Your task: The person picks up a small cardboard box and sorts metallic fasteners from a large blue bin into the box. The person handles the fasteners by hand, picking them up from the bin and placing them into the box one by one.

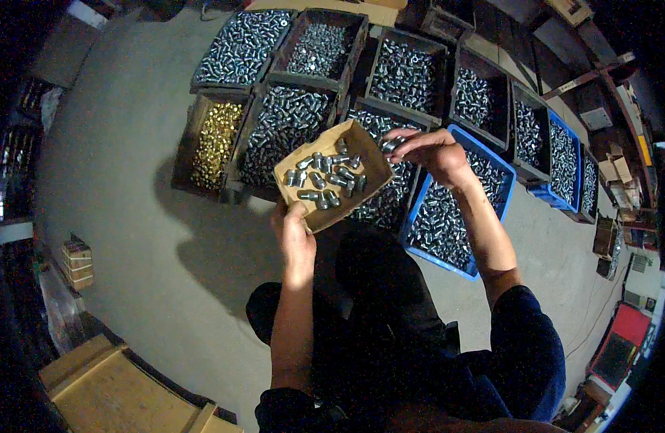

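My left hand (295, 242) grips the near-left corner of a small open cardboard box (354, 206), thumb up against its wall. Several short silver metal fittings (318, 180) lie loose on the bottom of this box. Just past the box's right rim, my right hand (442, 155) is closed around one or more silver metal fittings (392, 144); the fingers partly cover them. Under both hands stand bins full of similar fittings, the nearest being a blue crate (439, 262) below my right forearm.
Dark bins stand in two rows on the grey floor (123, 187), one holding gold-coloured pieces (218, 141). Another blue crate (576, 195) is farther right. A wooden crate (130, 390) sits at lower left, a strapped bundle (78, 264) above it. Shelving lines the right side.
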A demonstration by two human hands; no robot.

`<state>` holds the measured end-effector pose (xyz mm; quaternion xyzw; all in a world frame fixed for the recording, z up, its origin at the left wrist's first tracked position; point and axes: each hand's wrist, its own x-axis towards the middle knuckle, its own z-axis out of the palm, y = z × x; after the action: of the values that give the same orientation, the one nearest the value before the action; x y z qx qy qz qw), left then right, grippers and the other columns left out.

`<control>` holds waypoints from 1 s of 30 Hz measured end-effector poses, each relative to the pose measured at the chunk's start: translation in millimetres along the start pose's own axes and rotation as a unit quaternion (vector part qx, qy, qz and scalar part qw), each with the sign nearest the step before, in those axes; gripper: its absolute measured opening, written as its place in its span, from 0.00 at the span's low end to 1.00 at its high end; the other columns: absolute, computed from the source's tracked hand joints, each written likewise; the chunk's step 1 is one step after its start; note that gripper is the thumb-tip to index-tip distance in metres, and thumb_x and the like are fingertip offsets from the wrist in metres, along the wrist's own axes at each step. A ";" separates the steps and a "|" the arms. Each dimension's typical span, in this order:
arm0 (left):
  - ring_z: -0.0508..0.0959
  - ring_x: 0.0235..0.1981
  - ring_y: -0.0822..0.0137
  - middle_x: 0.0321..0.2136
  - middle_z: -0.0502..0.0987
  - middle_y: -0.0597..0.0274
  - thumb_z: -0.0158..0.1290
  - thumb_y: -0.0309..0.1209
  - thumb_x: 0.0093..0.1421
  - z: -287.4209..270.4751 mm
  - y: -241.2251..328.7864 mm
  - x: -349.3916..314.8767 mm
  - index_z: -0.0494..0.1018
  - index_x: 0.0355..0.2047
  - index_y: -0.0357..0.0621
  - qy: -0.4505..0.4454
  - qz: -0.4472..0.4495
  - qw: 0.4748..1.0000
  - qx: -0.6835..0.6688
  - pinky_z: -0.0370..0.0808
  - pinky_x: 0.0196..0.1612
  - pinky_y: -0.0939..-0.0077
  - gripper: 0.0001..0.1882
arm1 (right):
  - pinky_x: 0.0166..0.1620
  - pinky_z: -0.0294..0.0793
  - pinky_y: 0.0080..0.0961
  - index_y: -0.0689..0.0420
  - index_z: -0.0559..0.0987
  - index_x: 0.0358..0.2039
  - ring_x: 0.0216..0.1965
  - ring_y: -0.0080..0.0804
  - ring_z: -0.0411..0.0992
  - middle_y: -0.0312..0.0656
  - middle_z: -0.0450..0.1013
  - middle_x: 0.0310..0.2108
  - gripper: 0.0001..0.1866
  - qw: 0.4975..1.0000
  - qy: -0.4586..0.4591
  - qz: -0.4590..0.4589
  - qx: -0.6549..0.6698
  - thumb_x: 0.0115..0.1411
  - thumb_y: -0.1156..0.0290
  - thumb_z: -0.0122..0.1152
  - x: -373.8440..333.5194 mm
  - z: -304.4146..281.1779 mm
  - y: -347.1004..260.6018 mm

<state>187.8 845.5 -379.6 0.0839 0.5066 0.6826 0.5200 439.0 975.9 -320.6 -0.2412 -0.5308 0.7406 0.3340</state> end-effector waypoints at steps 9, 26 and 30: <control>0.74 0.39 0.66 0.39 0.72 0.56 0.44 0.21 0.44 0.7 -0.5 -2.9 0.67 0.44 0.30 -0.009 0.005 1.000 0.007 0.71 0.44 0.71 0.22 | 0.52 0.66 0.31 0.64 0.78 0.36 0.49 0.37 0.68 0.49 0.71 0.45 0.23 0.950 -0.042 -0.075 -0.300 0.36 0.85 0.47 13.6 52.0 -18.2; 0.74 0.37 0.65 0.36 0.71 0.58 0.42 0.18 0.43 -6.6 2.8 -4.3 0.67 0.42 0.30 0.045 -0.014 0.999 -0.017 0.72 0.41 0.70 0.21 | 0.58 0.50 0.53 0.73 0.56 0.54 0.54 0.60 0.55 0.63 0.56 0.53 0.31 0.620 -0.017 0.122 -0.775 0.53 0.66 0.45 27.4 -100.3 192.6; 0.73 0.38 0.65 0.36 0.71 0.58 0.43 0.19 0.44 -8.9 -4.8 -3.4 0.67 0.42 0.30 0.037 -0.014 0.999 -0.023 0.71 0.43 0.71 0.21 | 0.48 0.70 0.35 0.57 0.78 0.27 0.48 0.50 0.65 0.52 0.67 0.46 0.13 0.588 0.035 0.058 -0.806 0.38 0.67 0.56 20.5 -101.5 195.4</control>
<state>186.6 837.1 -386.2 0.0397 0.5111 0.6890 0.5123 451.1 1013.1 -538.3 -0.4680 -0.8833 0.0186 -0.0227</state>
